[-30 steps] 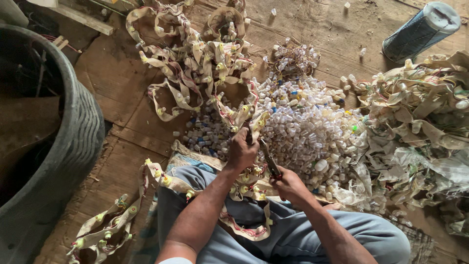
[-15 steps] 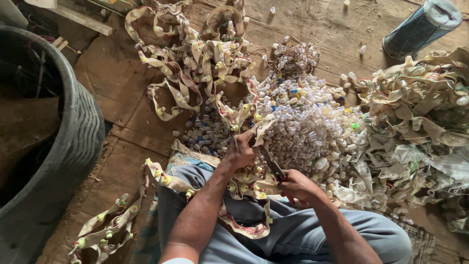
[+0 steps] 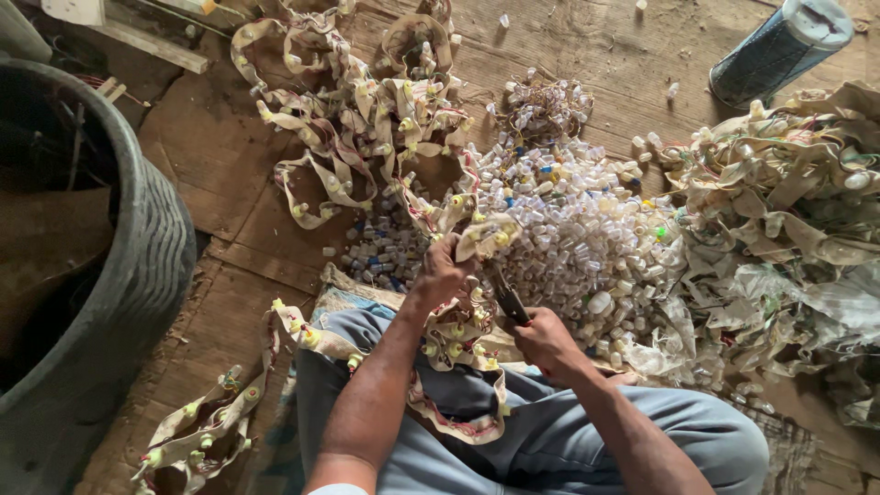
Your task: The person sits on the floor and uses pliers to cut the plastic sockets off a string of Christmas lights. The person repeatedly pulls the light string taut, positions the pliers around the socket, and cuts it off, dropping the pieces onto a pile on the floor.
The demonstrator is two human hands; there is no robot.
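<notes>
The left hand is clenched around a beige strip of plastic film studded with small yellow-capped spouts; the strip hangs from the fist over the person's lap. The right hand grasps a dark-handled cutting tool, its tip pointing up toward the held strip. Both hands work just above the knees, clad in grey-blue trousers.

The surface is a worn floor of brown boards and flattened cardboard, dusty and scuffed. At the left stands a large dark tub with a ribbed wall. On the right lies a big heap of crumpled film offcuts. Ahead of the hands spreads a wide pile of small clear and white plastic caps, a few blue and green among them. Farther off, looped strips of the same capped film tangle together, and another strip trails by the left leg. A blue mesh-covered cylinder with a pale lid lies at the top right.
</notes>
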